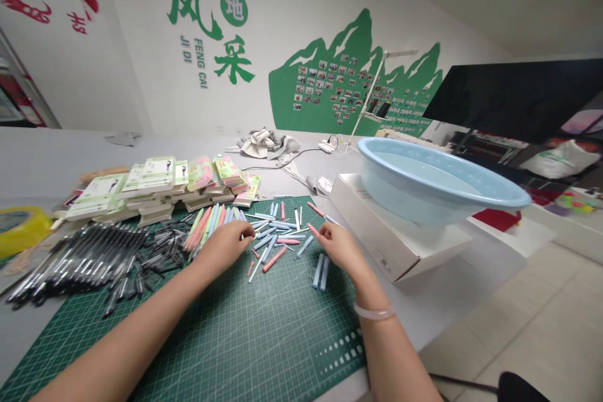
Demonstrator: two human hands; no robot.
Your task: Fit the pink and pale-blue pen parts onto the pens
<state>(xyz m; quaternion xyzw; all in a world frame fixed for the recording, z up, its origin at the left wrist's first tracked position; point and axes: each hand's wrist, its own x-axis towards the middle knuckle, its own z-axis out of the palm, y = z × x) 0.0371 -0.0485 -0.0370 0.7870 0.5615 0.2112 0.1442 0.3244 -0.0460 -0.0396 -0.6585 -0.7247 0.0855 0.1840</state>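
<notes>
My left hand (pixel 226 244) lies on the green cutting mat (pixel 245 339), fingers curled and pinched at the edge of a scatter of blue, pink and white pen parts (pixel 277 232). My right hand (pixel 338 245) rests at the right of that scatter and pinches a pink pen part (pixel 313 229) between thumb and finger. Two blue pen barrels (pixel 321 271) lie side by side just under my right hand. A row of pastel pen barrels (pixel 207 225) lies left of my left hand.
Black pen refills (pixel 85 260) are heaped at the left. Flat packaged boxes (pixel 160 185) are stacked behind the mat. A light-blue basin (pixel 433 179) sits on a white box (pixel 391 232) at the right, near the table edge. Yellow tape roll (pixel 19 226) at far left.
</notes>
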